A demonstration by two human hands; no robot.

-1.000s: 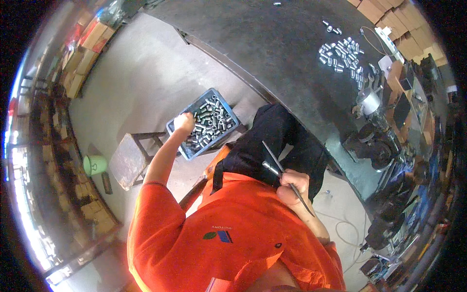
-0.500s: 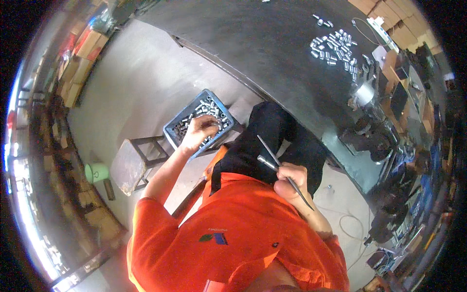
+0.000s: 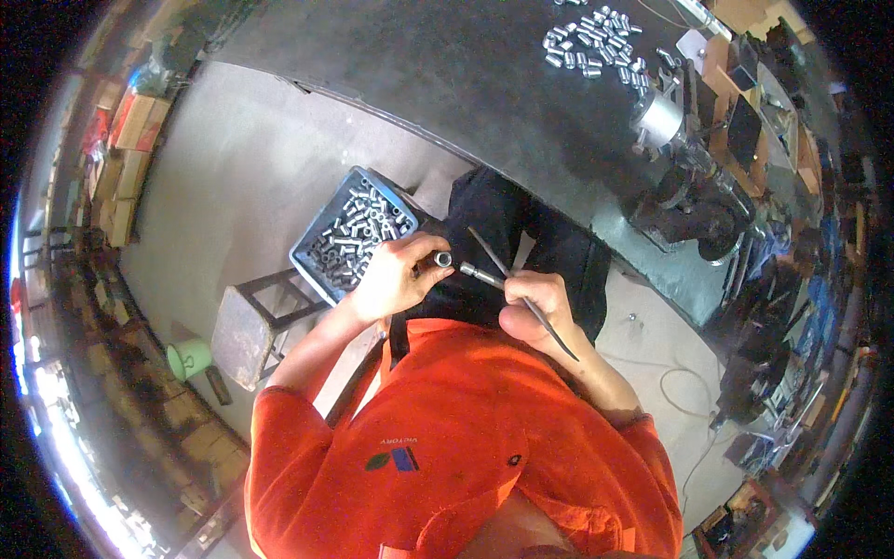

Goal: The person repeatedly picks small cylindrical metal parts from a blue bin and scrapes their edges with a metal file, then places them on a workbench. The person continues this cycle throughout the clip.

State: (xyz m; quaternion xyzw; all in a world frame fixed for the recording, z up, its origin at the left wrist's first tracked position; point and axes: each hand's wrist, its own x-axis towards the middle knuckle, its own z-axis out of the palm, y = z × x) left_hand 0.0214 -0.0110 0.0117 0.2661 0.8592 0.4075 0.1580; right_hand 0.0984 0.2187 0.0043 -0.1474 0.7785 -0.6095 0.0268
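My left hand (image 3: 400, 272) is closed, pinching a short hollow metal sleeve (image 3: 442, 259) between thumb and fingertips. Its open end faces my other hand. In my right hand (image 3: 537, 303) a long thin dark rod (image 3: 489, 250), tapered like a file, lies slantwise through the closed fist. From the same fist a shiny metal cylinder (image 3: 480, 274) points left, its tip a small gap from the sleeve. Just beyond my left hand stands a blue bin (image 3: 307, 244) holding many similar metal sleeves (image 3: 358, 219).
A dark workbench (image 3: 391, 65) spans the far side, with a pile of shiny metal pieces (image 3: 596, 42) on it. A clamp-like machine (image 3: 684, 200) sits at its right end. On the left are a worn stool (image 3: 244, 335) and a green cup (image 3: 189, 359).
My left hand has come out of the blue bin with a metal sleeve and moved right. My right hand has shifted slightly up and left, still gripping the rod and cylinder.
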